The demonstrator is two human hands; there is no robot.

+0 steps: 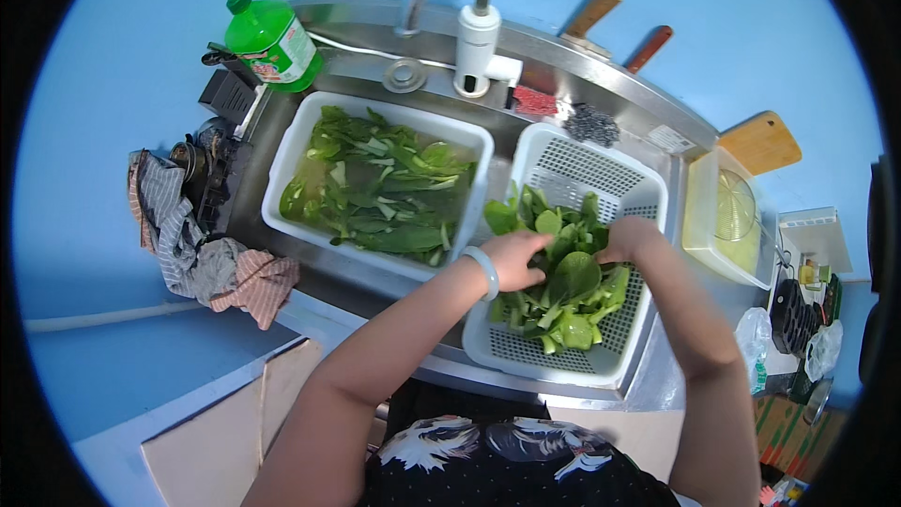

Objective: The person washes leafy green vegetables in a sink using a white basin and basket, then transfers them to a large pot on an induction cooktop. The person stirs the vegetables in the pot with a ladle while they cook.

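A pile of leafy greens [578, 278] with broad leaves and pale stems lies in a white perforated plastic basket [556, 360]. From the left, my left hand [516, 259] takes hold of the greens, fingers spread among the leaves; a pale bangle [486, 271] circles that wrist. My right hand [628, 238] grips the pile's opposite side, some fingertips hidden by leaves. Left of the basket, a white plastic basin [320, 243] holds cloudy water with more leafy greens [394, 186] floating in it. Basin and basket both sit in the stainless steel sink [345, 290].
Behind the basin stand a curved faucet [477, 42] and a green pump bottle [274, 46]. A red scouring pad [535, 101] and steel wool [591, 124] lie behind the basket. At right are a plastic bin [698, 215] with a wire strainer [734, 204] and a cutting board [764, 142]. Cloths [211, 246] hang left.
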